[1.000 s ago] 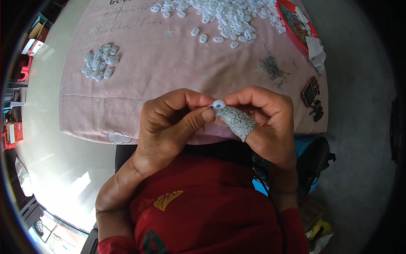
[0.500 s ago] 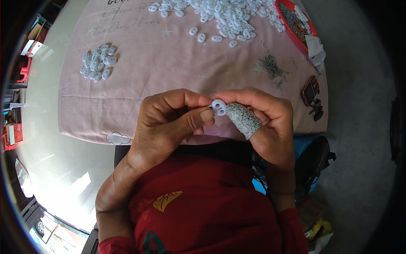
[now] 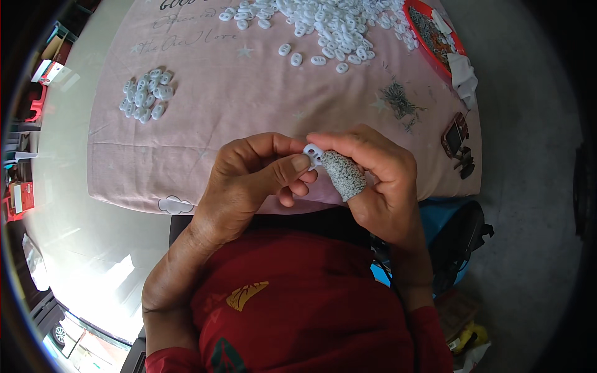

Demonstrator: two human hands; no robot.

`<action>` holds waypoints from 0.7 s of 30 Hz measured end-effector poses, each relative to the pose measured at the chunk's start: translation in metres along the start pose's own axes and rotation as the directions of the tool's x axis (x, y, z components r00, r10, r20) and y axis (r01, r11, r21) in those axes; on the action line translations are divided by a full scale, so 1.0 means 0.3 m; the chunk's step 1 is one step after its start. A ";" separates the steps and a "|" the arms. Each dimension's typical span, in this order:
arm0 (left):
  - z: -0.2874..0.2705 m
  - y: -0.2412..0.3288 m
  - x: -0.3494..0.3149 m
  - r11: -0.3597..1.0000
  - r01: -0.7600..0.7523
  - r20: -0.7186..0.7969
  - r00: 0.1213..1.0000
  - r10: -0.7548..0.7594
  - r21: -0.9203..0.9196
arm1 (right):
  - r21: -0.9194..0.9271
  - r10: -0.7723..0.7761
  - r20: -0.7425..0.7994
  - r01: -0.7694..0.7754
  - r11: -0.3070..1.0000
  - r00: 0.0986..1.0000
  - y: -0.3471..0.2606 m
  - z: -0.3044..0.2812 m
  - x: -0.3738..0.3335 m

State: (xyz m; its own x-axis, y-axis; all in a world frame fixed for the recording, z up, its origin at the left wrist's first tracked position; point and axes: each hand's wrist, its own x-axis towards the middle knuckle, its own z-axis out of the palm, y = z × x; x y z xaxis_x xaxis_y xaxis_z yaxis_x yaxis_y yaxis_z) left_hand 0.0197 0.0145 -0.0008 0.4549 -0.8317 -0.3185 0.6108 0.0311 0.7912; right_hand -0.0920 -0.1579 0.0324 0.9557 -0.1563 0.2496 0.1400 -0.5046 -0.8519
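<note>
Seemingly for close work, a small white oval piece [image 3: 313,152] is pinched above the bench's near edge, held between the left hand [image 3: 249,186] thumb and the right hand [image 3: 379,180], both sets of fingers closed narrowly on it; a grey knit cot [image 3: 344,174] is worn on the right thumb, likely for grip. At the far right corner of the pink-clothed bench [image 3: 205,124] a red tray [image 3: 435,37] holding small dark metal bits is seen; loose white pieces [image 3: 323,25] are heaped along the far edge, with a smaller pile [image 3: 144,93] toward the left edge

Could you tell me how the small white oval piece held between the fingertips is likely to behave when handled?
The white oval piece looks like hard plastic, so probably stiff and very light. It is tiny and smooth, pinched by the left hand and right hand, so it may slip. Flat like those in the small pile, it should lie still.
</note>
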 end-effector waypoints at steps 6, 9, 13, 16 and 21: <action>0.021 -0.002 -0.010 0.993 0.039 -0.092 0.994 -0.050 -0.112 | -0.270 -0.129 -0.065 0.107 0.957 0.990 0.001 0.042 0.000; 0.040 -0.008 -0.011 0.989 0.045 -0.129 0.990 -0.064 -0.143 | -0.376 -0.218 -0.101 0.166 0.912 0.971 0.020 0.055 0.002; 0.046 -0.018 -0.013 0.991 -0.008 -0.110 0.994 -0.007 -0.130 | -0.471 -0.243 -0.107 0.166 0.867 0.964 0.020 0.063 0.004; 0.050 -0.019 -0.016 0.992 -0.007 -0.113 0.994 -0.007 -0.122 | -0.438 -0.256 -0.114 0.183 0.880 0.960 0.023 0.064 0.004; 0.048 -0.012 -0.022 0.994 0.003 -0.100 0.995 -0.014 -0.109 | -0.438 -0.262 -0.098 0.194 0.877 0.960 0.020 0.063 0.000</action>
State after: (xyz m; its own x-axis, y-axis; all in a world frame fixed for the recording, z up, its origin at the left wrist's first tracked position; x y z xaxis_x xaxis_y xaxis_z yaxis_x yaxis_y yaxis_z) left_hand 0.0052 0.0119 0.0060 0.5093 -0.7722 -0.3800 0.6787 0.0890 0.7290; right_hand -0.0863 -0.1447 0.0186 0.8555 -0.1014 0.5079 0.1950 -0.8455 -0.4972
